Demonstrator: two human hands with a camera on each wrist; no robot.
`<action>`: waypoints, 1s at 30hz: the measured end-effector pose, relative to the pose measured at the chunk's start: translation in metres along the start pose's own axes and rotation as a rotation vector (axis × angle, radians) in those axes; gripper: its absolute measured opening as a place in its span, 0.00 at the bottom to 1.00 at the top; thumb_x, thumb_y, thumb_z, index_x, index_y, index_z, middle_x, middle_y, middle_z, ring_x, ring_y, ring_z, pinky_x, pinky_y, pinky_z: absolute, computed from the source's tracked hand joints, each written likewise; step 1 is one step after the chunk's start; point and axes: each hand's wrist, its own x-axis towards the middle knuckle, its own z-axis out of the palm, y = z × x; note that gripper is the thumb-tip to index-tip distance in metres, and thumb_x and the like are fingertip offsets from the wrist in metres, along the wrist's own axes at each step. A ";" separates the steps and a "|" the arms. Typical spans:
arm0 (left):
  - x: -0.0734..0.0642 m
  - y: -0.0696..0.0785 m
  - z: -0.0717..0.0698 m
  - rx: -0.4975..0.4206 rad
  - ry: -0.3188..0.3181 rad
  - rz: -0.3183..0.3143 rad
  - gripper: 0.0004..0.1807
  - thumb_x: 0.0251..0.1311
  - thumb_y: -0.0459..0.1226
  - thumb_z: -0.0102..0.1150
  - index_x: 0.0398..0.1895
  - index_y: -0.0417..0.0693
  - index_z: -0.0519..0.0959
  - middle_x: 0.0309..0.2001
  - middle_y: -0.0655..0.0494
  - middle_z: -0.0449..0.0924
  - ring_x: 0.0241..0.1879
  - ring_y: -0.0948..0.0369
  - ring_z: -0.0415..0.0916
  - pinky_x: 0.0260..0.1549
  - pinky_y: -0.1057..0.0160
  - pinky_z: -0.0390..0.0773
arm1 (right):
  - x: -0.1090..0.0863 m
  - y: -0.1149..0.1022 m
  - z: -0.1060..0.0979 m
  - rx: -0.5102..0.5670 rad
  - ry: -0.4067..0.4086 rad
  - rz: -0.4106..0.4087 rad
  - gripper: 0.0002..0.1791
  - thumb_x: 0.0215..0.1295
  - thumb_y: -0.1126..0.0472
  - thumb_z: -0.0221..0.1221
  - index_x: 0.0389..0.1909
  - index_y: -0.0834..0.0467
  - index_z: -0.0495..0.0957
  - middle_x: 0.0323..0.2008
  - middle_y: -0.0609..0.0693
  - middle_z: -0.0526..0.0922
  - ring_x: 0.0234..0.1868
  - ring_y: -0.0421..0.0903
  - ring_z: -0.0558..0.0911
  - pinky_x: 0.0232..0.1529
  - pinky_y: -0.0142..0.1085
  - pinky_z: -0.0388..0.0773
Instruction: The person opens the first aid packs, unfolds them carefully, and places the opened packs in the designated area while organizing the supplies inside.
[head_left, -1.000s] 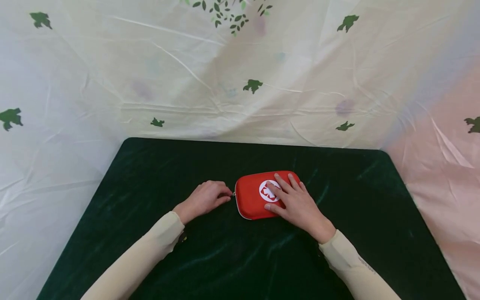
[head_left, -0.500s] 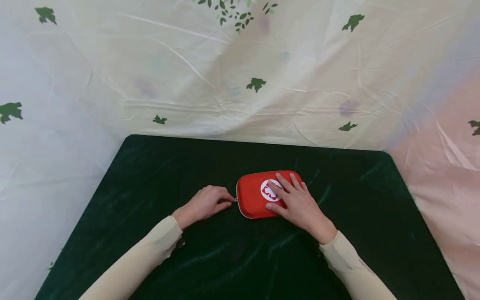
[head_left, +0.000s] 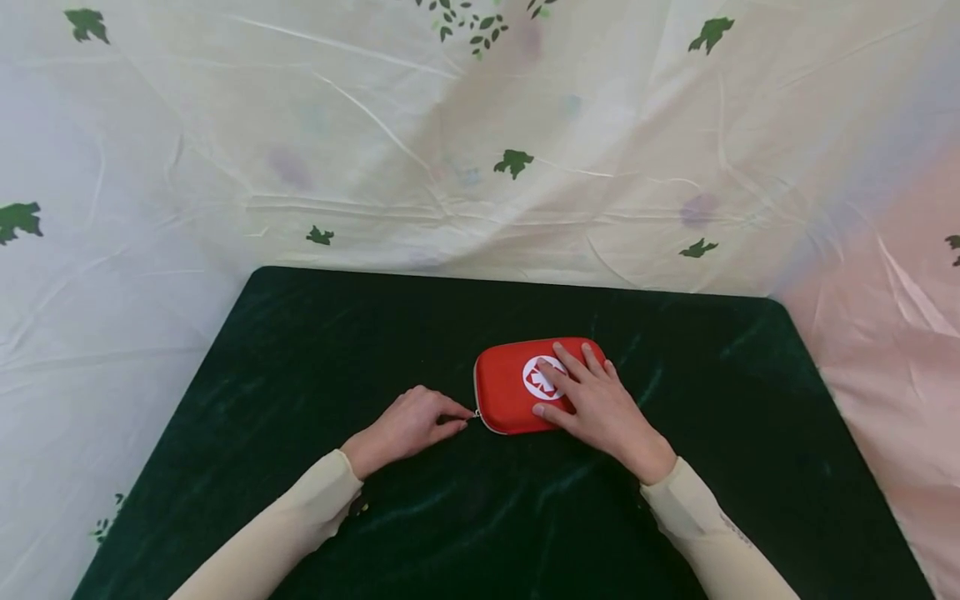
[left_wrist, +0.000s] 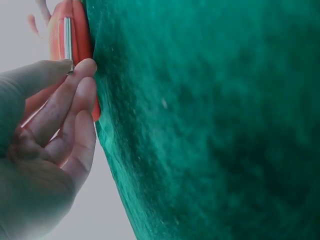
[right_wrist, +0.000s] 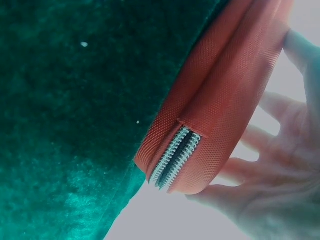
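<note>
A red zippered case (head_left: 502, 400) with a white round emblem (head_left: 538, 379) lies on the dark green cloth. At its left end, my left hand (head_left: 405, 429) pinches the small metal zipper pull (head_left: 476, 414) between thumb and forefinger. A strip of zipper teeth (left_wrist: 68, 37) runs along the case's side above those fingertips in the left wrist view. My right hand (head_left: 603, 412) rests spread and flat on the lid's right half, partly covering the emblem. In the right wrist view, two rows of zipper teeth (right_wrist: 181, 162) stand apart at that end of the case.
The green velvet cloth (head_left: 360, 325) covers the table. Behind it hangs a pale sheet (head_left: 600, 200) printed with green leaf shapes, continuing down both sides and pinkish on the right.
My left hand has slid the zipper pull towards me along the case's left end, to near its front corner. The right hand stays put on the lid.
</note>
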 end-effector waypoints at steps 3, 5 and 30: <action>0.001 0.003 0.002 0.003 0.002 0.015 0.14 0.70 0.47 0.64 0.56 0.60 0.87 0.45 0.66 0.88 0.28 0.76 0.79 0.30 0.69 0.82 | 0.000 0.001 -0.002 -0.003 0.007 -0.002 0.43 0.68 0.37 0.63 0.80 0.46 0.63 0.81 0.57 0.54 0.79 0.71 0.46 0.71 0.73 0.49; 0.001 0.005 0.002 0.001 -0.001 0.025 0.15 0.70 0.47 0.64 0.56 0.59 0.87 0.45 0.66 0.88 0.28 0.77 0.79 0.30 0.70 0.81 | 0.000 0.002 -0.003 -0.004 0.006 -0.003 0.43 0.68 0.37 0.63 0.80 0.46 0.63 0.82 0.57 0.54 0.79 0.71 0.46 0.71 0.73 0.49; 0.014 0.045 0.013 -0.027 -0.149 0.135 0.13 0.72 0.44 0.62 0.55 0.56 0.86 0.41 0.72 0.87 0.33 0.80 0.79 0.37 0.72 0.81 | -0.003 0.000 0.000 0.001 0.020 -0.004 0.43 0.68 0.38 0.64 0.80 0.45 0.63 0.81 0.56 0.55 0.79 0.71 0.48 0.71 0.73 0.51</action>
